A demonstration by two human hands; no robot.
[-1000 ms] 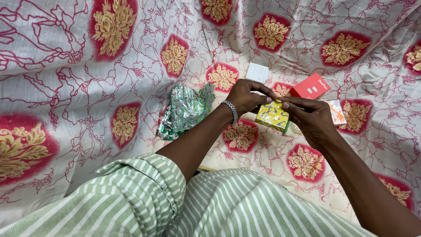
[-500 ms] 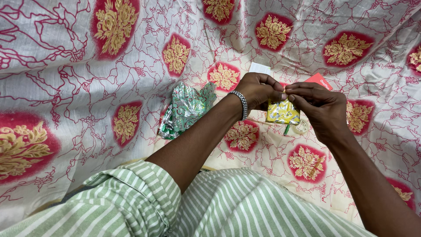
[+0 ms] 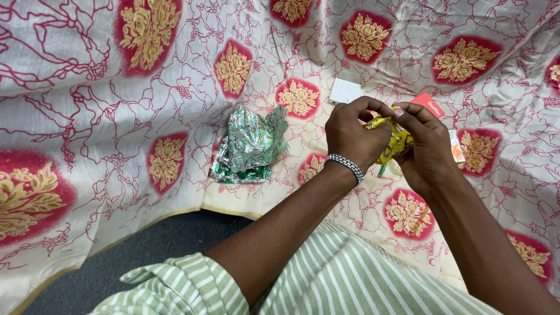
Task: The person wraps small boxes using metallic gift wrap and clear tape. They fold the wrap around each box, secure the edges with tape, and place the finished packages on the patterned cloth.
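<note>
Both hands meet over a small yellow patterned package [image 3: 396, 140], held just above the cloth. My left hand [image 3: 353, 131], with a beaded silver bracelet at the wrist, grips its left end. My right hand [image 3: 429, 143] pinches its top and covers its right side, so most of the package is hidden. A thin green strip hangs below the package.
A crumpled green and silver foil wrapper [image 3: 249, 146] lies to the left on the white cloth with red and gold flowers [image 3: 146, 87]. Behind the hands lie a small white card [image 3: 345, 91], a red box [image 3: 430, 105] and a small packet with orange print [image 3: 456, 147]. Grey floor [image 3: 157, 256] shows below the cloth's edge.
The hands have closed tighter round the yellow package and turned it, so less of it shows. The red box is more hidden behind my right hand.
</note>
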